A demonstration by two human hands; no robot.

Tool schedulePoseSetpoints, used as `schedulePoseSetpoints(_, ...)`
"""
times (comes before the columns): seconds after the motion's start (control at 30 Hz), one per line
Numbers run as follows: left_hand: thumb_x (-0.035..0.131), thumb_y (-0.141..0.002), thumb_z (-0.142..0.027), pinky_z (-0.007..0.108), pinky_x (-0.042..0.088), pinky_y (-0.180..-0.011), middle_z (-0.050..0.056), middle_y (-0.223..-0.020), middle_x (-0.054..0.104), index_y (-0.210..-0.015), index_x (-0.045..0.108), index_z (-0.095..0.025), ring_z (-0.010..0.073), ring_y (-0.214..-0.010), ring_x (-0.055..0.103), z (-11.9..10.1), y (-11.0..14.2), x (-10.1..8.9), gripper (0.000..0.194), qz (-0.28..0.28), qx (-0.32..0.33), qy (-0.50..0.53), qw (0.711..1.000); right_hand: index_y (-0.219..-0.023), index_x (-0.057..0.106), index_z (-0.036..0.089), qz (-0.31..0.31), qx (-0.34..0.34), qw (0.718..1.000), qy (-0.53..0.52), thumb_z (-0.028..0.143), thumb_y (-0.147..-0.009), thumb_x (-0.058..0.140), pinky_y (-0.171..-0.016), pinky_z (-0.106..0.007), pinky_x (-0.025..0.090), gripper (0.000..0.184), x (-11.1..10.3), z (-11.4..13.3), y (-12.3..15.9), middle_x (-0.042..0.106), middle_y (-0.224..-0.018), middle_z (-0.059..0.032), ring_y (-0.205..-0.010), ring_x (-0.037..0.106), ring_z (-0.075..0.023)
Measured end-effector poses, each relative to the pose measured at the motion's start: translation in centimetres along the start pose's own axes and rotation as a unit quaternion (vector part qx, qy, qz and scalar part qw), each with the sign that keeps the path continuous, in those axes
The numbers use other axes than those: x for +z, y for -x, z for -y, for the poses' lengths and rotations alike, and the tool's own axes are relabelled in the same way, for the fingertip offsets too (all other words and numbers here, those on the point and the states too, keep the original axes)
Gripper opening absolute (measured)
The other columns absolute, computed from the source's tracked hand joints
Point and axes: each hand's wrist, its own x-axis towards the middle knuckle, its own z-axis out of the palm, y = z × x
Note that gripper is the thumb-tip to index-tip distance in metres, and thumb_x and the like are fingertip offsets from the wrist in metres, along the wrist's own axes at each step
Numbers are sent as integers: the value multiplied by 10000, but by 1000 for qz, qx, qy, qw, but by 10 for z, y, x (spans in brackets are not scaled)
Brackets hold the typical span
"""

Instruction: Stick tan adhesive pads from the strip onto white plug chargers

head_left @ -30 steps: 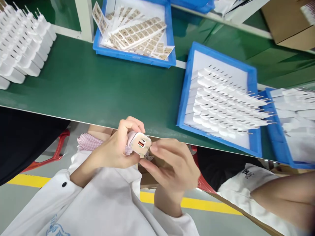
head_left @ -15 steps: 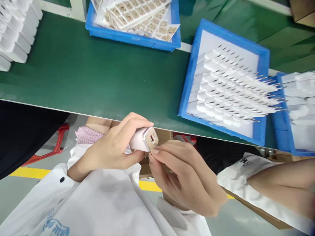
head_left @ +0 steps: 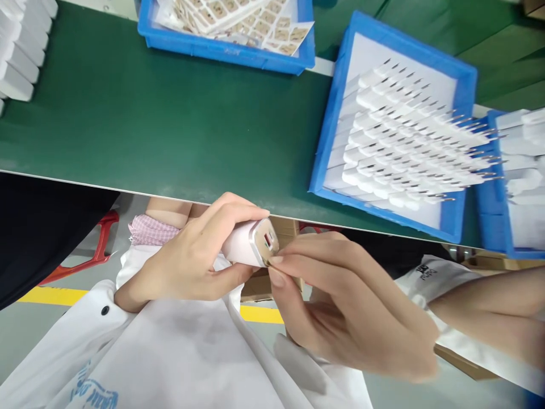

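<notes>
A white charger (head_left: 240, 244) with a gold end face and USB ports lies in my left hand (head_left: 193, 255), just below the front edge of the bench. My left fingers wrap over its top and the thumb supports it from below, so the ports face right. At the lower corner of the gold face, my right hand (head_left: 353, 307) has its thumb and index finger pinched together. Whatever sits between those fingertips is too small to make out; it could be the edge of the gold face piece.
A blue tray (head_left: 230, 54) holds sheets of gold pieces (head_left: 255, 25). Another blue tray (head_left: 321, 165) carries rows of white chargers with metal pins (head_left: 395, 136). More white housings (head_left: 21, 51) stand at left. A co-worker's arm (head_left: 494, 301) is at right.
My right hand has shifted slightly right, its fingertips still at the charger's corner. My left hand and the charger are nearly still. The view has tilted down a little.
</notes>
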Motion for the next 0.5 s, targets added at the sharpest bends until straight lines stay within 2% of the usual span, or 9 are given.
schedulePoseSetpoints(0.1,666,-831,-108,288,540,-874,55,-1190,658,-1321,531,-192,179,-1088,618,0,0,-1,516,14,4,9,1000,-916,631,214,0,-6,998,-69,-76,-796,642,-510,-295,551,314,-6,-3,-6,696,-769,-32,-606,630,-149)
schedulePoseSetpoints(0.17,665,-834,-108,289,540,-882,56,-1175,660,-1318,533,-186,181,-1090,618,-1,0,-2,507,15,9,18,1000,-913,627,220,7,22,995,-94,-68,-797,632,-516,-284,548,310,-5,-2,-7,689,-766,-23,-593,616,-136)
schedulePoseSetpoints(0.33,697,-841,-131,300,549,-865,63,-1163,660,-1314,547,-190,187,-1067,631,1,-1,-2,500,10,13,30,999,-855,628,216,-49,97,985,-137,-24,-826,607,-459,-261,462,243,3,6,-5,651,-730,-9,-548,560,-112)
schedulePoseSetpoints(0.5,730,-865,-206,327,566,-821,72,-1153,664,-1317,557,-222,201,-1031,650,5,-2,-2,485,10,27,57,998,-831,635,212,-29,125,971,-200,21,-845,626,-449,-261,429,192,5,4,-6,629,-694,-3,-540,553,-112)
